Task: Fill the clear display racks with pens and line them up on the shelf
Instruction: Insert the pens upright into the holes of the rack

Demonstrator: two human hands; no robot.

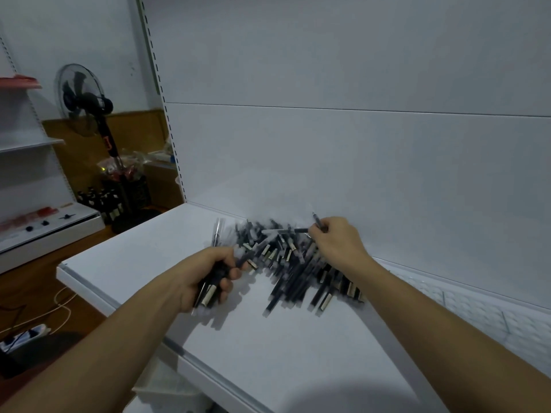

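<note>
A loose heap of dark pens (pixel 298 263) with clear caps lies on the white shelf (pixel 149 251), close to the back panel. My left hand (pixel 205 275) grips a bundle of several pens (pixel 211 290) at the heap's left edge. My right hand (pixel 337 242) hovers over the heap's far right side and pinches pens (pixel 316 222) between fingers and thumb; one of them points up toward the wall. No clear display rack shows plainly in this view.
A white perforated panel (pixel 477 305) lies on the shelf at the right. At the left stand a black fan (pixel 82 96), dark bottles (pixel 101 201) on the floor, another shelf unit (pixel 35 222), and a power strip (pixel 24 335) with cables.
</note>
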